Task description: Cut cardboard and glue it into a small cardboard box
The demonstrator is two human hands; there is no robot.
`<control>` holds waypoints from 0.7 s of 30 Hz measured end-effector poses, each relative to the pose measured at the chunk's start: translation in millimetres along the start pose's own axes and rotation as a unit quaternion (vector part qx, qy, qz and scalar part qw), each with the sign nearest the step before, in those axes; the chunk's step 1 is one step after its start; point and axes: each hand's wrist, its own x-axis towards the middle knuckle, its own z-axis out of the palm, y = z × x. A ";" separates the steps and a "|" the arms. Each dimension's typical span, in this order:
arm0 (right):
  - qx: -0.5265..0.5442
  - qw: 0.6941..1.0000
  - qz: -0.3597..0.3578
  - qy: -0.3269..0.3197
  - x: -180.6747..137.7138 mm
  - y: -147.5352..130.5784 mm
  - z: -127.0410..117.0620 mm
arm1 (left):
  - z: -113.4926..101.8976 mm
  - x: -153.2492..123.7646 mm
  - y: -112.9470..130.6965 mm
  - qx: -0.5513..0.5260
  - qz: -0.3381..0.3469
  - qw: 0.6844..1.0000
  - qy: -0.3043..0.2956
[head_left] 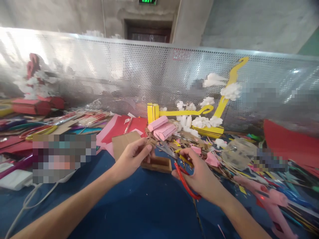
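Observation:
My right hand [203, 172] grips scissors [183, 182] with one red and one yellow handle. Their blades point away to the left, toward my left hand [132, 157]. Between the thumb and fingers of that hand is a small brown piece of cardboard [151, 142], partly hidden by the fingers. The blade tips are close to this piece; whether they touch it I cannot tell. Just below, a small open cardboard box [157, 170] rests on the blue table [129, 202]. A flat cardboard sheet [122, 141] lies behind my left hand.
Pink paper blocks [165, 131], yellow paper shapes [208, 131] with white tufts and many scraps lie behind. A pink glue gun [271, 199] lies right, near a red sheet [286, 142]. A white cable [26, 202] runs at left. A perforated metal panel [149, 73] borders the back.

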 end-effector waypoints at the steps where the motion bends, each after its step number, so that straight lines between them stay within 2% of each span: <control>1: 0.002 1.000 -0.005 0.000 -0.6 -1.2 1.7 | 0.1 -0.1 0.2 0.000 0.004 1.000 0.001; 9: 0.026 0.999 -0.016 0.027 -2.8 -3.9 11.6 | 2.7 -4.5 0.7 0.010 0.000 1.000 -0.013; 21: 0.091 0.996 -0.008 -0.014 -5.3 -8.4 13.5 | 6.0 -6.7 0.0 -0.002 0.007 0.999 -0.043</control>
